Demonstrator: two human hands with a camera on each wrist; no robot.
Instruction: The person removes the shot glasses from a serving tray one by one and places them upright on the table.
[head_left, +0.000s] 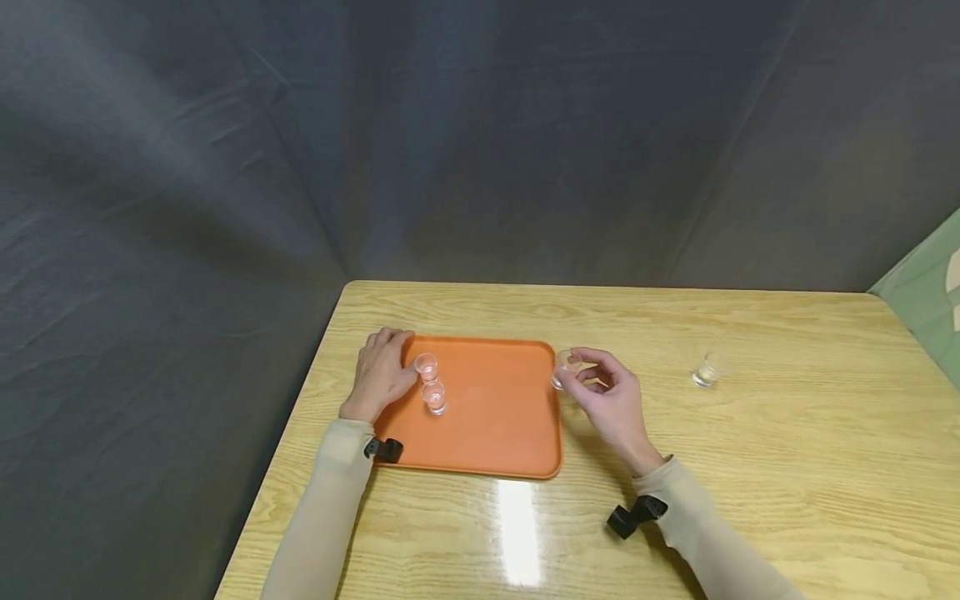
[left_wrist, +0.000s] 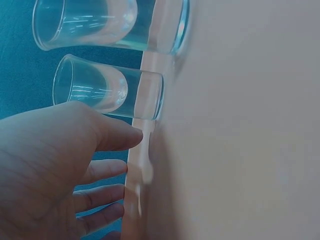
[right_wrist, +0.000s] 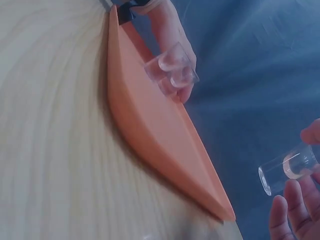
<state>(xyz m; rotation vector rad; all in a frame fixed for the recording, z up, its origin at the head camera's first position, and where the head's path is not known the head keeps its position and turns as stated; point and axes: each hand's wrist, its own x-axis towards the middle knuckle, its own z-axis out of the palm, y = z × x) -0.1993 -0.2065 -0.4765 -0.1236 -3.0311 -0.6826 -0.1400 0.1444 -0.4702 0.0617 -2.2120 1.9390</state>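
On the orange tray (head_left: 495,417) two small clear shot glasses stand upright, a far one (head_left: 427,367) and a nearer one (head_left: 434,397), close together at the left side. My left hand (head_left: 381,372) lies over the tray's left edge, its thumb beside the far glass and its fingers extended along the rim. Nothing is gripped in it. Between thumb and fingertips, my right hand (head_left: 611,404) pinches the rim end of another shot glass (right_wrist: 280,172), held over the tray's right edge. In the right wrist view only part of that hand shows.
A further shot glass (head_left: 706,371) stands on the wooden table (head_left: 787,433), right of my right hand. Dark cloth (head_left: 525,150) hangs behind the table and along its left side. A green surface (head_left: 926,292) borders the far right.
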